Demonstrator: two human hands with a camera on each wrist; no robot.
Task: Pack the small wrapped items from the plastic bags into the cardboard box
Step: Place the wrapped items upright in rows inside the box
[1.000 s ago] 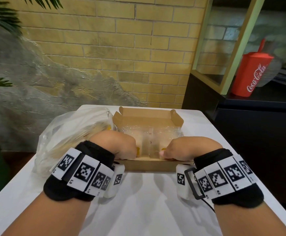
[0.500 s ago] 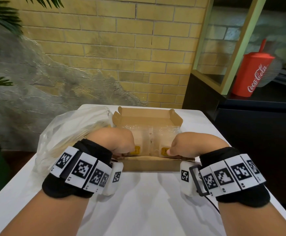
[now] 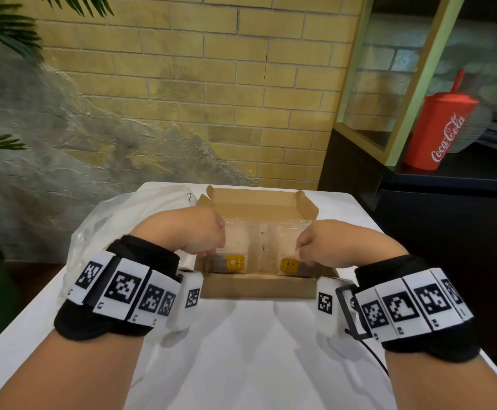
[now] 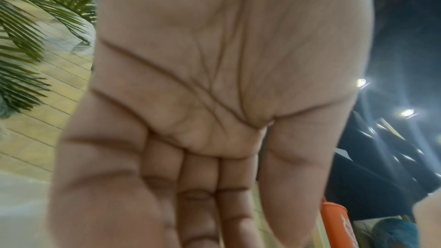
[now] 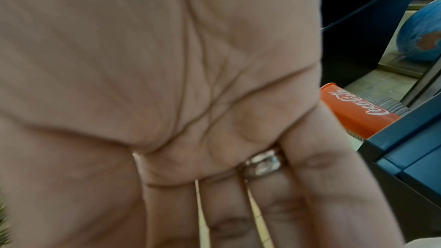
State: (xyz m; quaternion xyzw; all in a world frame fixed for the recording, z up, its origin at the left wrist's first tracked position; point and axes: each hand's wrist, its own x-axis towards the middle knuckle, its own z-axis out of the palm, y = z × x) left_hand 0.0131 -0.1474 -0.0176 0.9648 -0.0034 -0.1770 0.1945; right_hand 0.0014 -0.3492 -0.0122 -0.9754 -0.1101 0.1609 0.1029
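**A:** Two packets [image 3: 235, 263] showing in the box [image 3: 259, 287] now?

**B:** Yes. From the head view, a second ago my left hand [image 3: 194, 232] and right hand [image 3: 327, 247] were pressed low over them. I've since lifted both a little, so the yellow labels show side by side near the front wall. I judge that pair is seated and the next ones can go in.

**A:** And the rest of the box?

**B:** More clear-wrapped packets lie behind those two, and I can't count them. The bag [image 3: 117, 220] lies crumpled on the surface [image 3: 241, 350], touching the box's left side. I can't tell what is left in it.

**A:** Left wrist view?

**B:** It shows my palm [image 4: 214, 82], with my fingers [image 4: 200, 186] straight and pressed together. The tips run out of frame and I see nothing held.

**A:** Right wrist?

**B:** Much the same. The fingers [image 5: 322, 176] are straight with slim gaps between them, there's a ring [image 5: 262, 163] on one, and no packet is pinched. A red cup [image 5: 353, 112] stands off to the side.
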